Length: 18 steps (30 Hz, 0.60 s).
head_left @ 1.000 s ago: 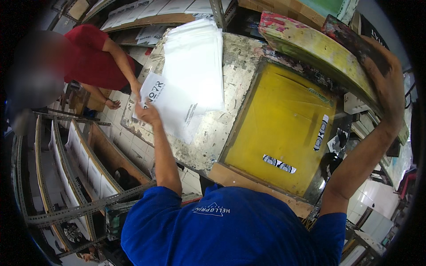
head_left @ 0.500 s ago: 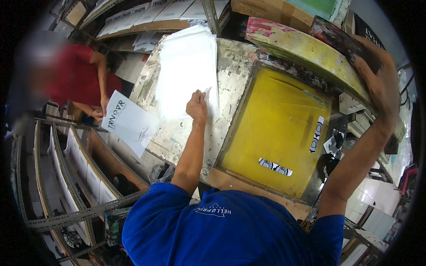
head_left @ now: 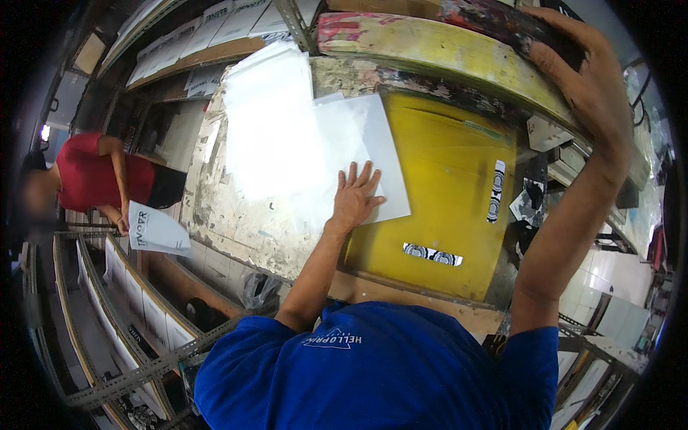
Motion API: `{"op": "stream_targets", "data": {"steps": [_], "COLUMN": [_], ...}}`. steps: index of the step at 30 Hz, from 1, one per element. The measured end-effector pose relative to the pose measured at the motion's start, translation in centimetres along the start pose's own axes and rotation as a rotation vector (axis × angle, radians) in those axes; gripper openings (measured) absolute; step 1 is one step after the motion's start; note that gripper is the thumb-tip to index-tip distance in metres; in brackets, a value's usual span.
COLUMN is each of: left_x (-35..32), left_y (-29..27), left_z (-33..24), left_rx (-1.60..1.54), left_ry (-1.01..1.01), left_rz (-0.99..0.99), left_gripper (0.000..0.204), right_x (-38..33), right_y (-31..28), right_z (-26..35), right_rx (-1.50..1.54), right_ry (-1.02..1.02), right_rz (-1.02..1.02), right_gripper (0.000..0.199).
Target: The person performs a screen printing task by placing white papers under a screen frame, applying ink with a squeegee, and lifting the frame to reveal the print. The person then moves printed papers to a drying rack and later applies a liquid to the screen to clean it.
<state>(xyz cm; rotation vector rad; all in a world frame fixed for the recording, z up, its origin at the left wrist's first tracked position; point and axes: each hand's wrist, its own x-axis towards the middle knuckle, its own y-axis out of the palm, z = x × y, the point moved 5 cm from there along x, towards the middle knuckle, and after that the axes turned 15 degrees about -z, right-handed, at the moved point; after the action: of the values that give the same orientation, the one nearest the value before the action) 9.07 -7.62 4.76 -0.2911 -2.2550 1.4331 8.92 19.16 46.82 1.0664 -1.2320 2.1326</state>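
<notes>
My left hand [head_left: 354,198] lies flat with fingers spread on a thin white sheet [head_left: 390,154]. That sheet overlaps the left part of a yellow printing board [head_left: 444,193] and reaches toward a stack of white sheets [head_left: 269,122]. My right hand [head_left: 584,75], raised at the upper right, is wrapped around a dark, ink-smeared bar [head_left: 494,21]. Beneath that bar runs a yellow-stained wooden frame edge [head_left: 430,44], tilted up behind the board. Two strips with black-and-white patterns, a lower strip [head_left: 432,254] and a right strip [head_left: 496,191], sit on the board.
At the left, a person in a red shirt [head_left: 93,172] holds a printed white sheet [head_left: 158,231]. A metal rack [head_left: 143,365] with slanted shelves stands at the lower left. Shelves of printed sheets [head_left: 208,32] rise behind the paint-spotted table [head_left: 215,215].
My left hand has moved right from the stack, bringing a white sheet partly over the yellow board, and its fingers have opened. The person in red has moved farther left with the printed sheet.
</notes>
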Motion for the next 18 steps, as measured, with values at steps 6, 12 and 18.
{"op": "stream_targets", "data": {"steps": [6,12,18], "left_x": [3.5,4.3,3.5], "left_y": [4.2,8.2,8.4], "left_z": [-7.9,-15.2,-17.9], "left_rx": [-0.156,-0.212,-0.212], "left_ry": [0.269,0.495,0.534], "left_rz": [0.017,0.171,0.276], "left_gripper": [0.071,0.074,0.075], "right_x": [0.4,0.8,0.7], "right_y": [0.0,-0.9,-1.0], "right_z": [0.7,0.8,0.2], "right_rx": [-0.352,-0.237,-0.206], "right_ry": [-0.153,0.085,0.042], "right_rz": [-0.032,0.036,0.059], "right_gripper": [0.033,0.035,0.036]}}
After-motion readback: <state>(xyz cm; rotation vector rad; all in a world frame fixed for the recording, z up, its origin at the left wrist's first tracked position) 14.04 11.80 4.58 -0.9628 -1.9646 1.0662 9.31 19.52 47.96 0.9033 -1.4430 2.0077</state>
